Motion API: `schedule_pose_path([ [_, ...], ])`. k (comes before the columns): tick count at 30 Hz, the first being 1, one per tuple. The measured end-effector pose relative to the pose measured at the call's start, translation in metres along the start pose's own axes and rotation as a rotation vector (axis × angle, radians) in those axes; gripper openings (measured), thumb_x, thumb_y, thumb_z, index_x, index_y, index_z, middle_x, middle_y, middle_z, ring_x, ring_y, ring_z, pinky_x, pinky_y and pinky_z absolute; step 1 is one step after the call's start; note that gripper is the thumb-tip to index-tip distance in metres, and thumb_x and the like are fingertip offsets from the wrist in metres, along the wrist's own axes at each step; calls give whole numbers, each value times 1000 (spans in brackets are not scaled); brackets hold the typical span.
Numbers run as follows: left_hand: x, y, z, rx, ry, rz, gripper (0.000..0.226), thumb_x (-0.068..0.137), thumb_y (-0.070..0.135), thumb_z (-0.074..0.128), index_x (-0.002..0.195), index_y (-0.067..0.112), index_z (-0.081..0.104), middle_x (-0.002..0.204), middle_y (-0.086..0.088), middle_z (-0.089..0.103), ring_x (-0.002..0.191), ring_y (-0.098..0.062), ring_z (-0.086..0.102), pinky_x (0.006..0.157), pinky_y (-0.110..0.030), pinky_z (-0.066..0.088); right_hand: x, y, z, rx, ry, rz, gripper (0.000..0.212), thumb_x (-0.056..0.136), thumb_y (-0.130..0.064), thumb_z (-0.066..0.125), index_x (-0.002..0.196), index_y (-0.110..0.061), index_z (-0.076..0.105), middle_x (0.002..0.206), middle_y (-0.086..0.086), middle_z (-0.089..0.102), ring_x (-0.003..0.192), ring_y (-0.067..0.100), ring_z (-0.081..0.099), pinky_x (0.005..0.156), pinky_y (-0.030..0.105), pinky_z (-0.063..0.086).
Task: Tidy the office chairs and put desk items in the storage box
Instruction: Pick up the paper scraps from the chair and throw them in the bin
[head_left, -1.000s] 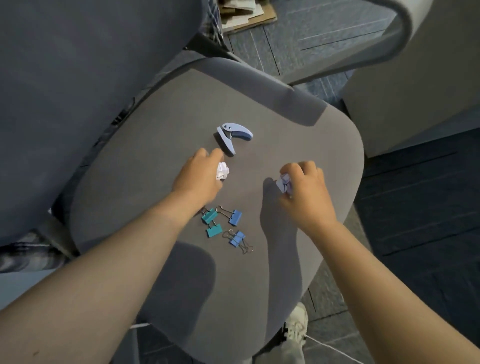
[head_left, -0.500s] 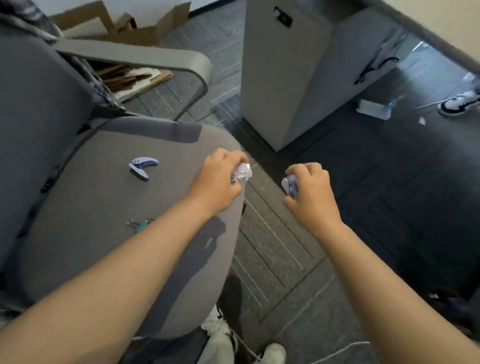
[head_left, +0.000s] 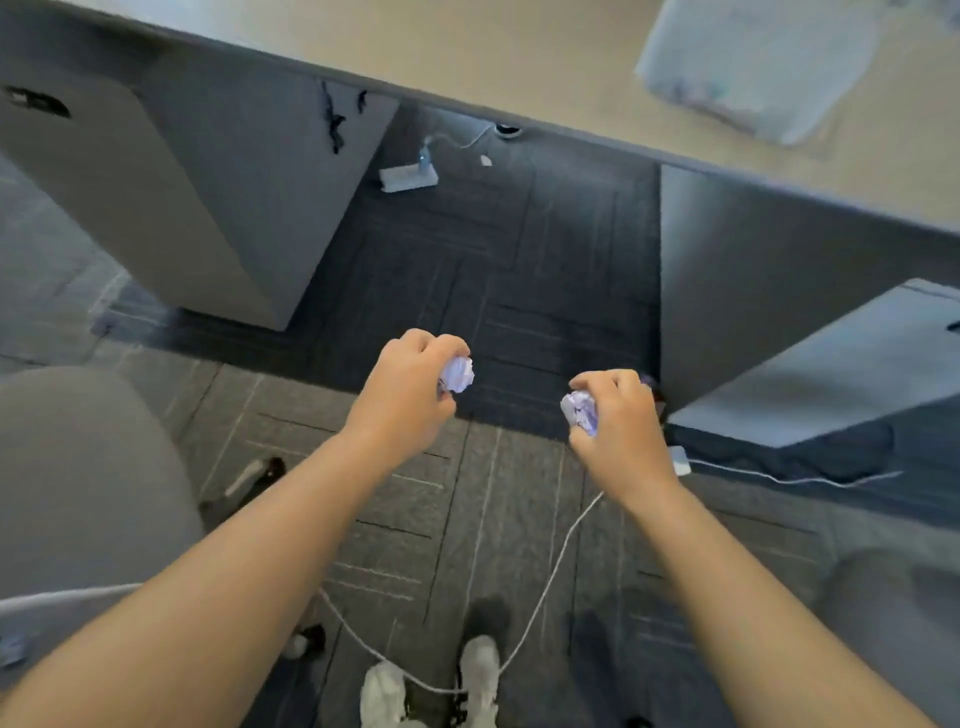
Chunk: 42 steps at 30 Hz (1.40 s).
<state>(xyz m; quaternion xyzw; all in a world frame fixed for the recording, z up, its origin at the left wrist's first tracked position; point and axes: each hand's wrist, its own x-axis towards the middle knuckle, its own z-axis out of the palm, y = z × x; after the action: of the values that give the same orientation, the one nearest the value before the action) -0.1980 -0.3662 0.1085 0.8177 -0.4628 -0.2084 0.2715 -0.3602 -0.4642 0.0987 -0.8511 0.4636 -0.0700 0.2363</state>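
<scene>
A person's left hand (head_left: 402, 397) and right hand (head_left: 618, 423) each close around a crumpled paper ball (head_left: 458, 373), the second ball (head_left: 581, 410) in the right, held above the dark carpet (head_left: 493, 270) before the desk (head_left: 571, 67), chair seat (head_left: 78, 467) left of it.

Left paper ball (head_left: 457, 374): partly hidden inside the left hand (head_left: 410, 395).
Right paper ball (head_left: 582, 410): far side covered by the right hand (head_left: 618, 426).
Chair seat (head_left: 78, 467): cut by the left edge.
Bag on desk (head_left: 753, 62): blurred, contents unreadable.
White shoes (head_left: 384, 696): cut by the bottom edge.
</scene>
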Motion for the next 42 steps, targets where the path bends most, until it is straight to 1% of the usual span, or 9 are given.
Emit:
schedule_pose_path([
  [3, 8, 33, 31, -6, -90, 104, 41, 79, -10, 50, 115, 8, 56, 112, -12, 53, 93, -17, 40, 74, -22, 31, -21, 44, -18, 13, 50, 134, 34, 78, 4, 58, 111, -2, 58, 116, 24, 51, 109, 39, 46, 88, 42, 42],
  [6, 17, 61, 63, -9, -178, 156, 43, 79, -10, 47, 117, 10, 55, 111, -11, 52, 106, -26, 45, 75, -28, 38, -40, 81, -31, 28, 86, 269, 37, 76, 7, 56, 111, -2, 58, 117, 23, 50, 111, 38, 44, 84, 34, 38],
  [10, 35, 85, 107, 13, -292, 183, 44, 83, -5, 45, 122, 13, 50, 122, -13, 49, 113, -27, 44, 79, -27, 37, -51, 121, -41, 57, 119, 392, 35, 76, 9, 54, 110, 1, 58, 114, 25, 51, 106, 38, 46, 88, 39, 39],
  [21, 116, 130, 252, 73, -429, 41, 44, 86, 1, 47, 128, 16, 44, 126, -15, 45, 117, -31, 41, 86, -32, 39, 13, 251, -29, 203, 33, 555, 43, 78, 0, 58, 120, -9, 52, 122, 19, 47, 112, 33, 44, 95, 41, 40],
  [27, 188, 162, 313, -23, -387, -41, 53, 88, 0, 50, 137, 12, 34, 137, -17, 37, 127, -29, 38, 93, -22, 34, 70, 313, -32, 255, -6, 525, 42, 83, -5, 58, 123, -13, 48, 126, 14, 44, 116, 26, 41, 90, 26, 35],
  [30, 208, 165, 321, -25, -417, -123, 66, 90, 8, 53, 144, 19, 17, 151, -14, 21, 138, -30, 25, 112, -37, 29, 93, 326, -26, 282, -10, 518, 43, 82, -4, 60, 122, -10, 48, 124, 16, 44, 116, 28, 42, 94, 30, 37],
  [37, 207, 148, 300, 177, -540, -123, 48, 92, 18, 49, 137, 12, 34, 144, -12, 37, 129, -27, 41, 103, -35, 37, 141, 316, -9, 317, -30, 477, 62, 83, -8, 63, 137, -11, 32, 139, 19, 31, 129, 33, 31, 107, 37, 31],
  [40, 210, 146, 289, 199, -557, -92, 43, 92, 19, 48, 134, 12, 39, 142, -10, 39, 113, -26, 53, 95, -34, 42, 152, 315, 0, 267, -200, 490, 75, 89, -13, 55, 146, -19, 6, 156, 15, 5, 142, 35, 7, 116, 44, 17],
  [42, 214, 148, 283, 216, -573, -45, 41, 93, 20, 47, 132, 12, 41, 141, -10, 40, 114, -25, 52, 95, -33, 42, 148, 315, 2, 228, -251, 507, 67, 91, -12, 50, 145, -14, 11, 155, 17, 10, 142, 35, 11, 116, 42, 18],
])
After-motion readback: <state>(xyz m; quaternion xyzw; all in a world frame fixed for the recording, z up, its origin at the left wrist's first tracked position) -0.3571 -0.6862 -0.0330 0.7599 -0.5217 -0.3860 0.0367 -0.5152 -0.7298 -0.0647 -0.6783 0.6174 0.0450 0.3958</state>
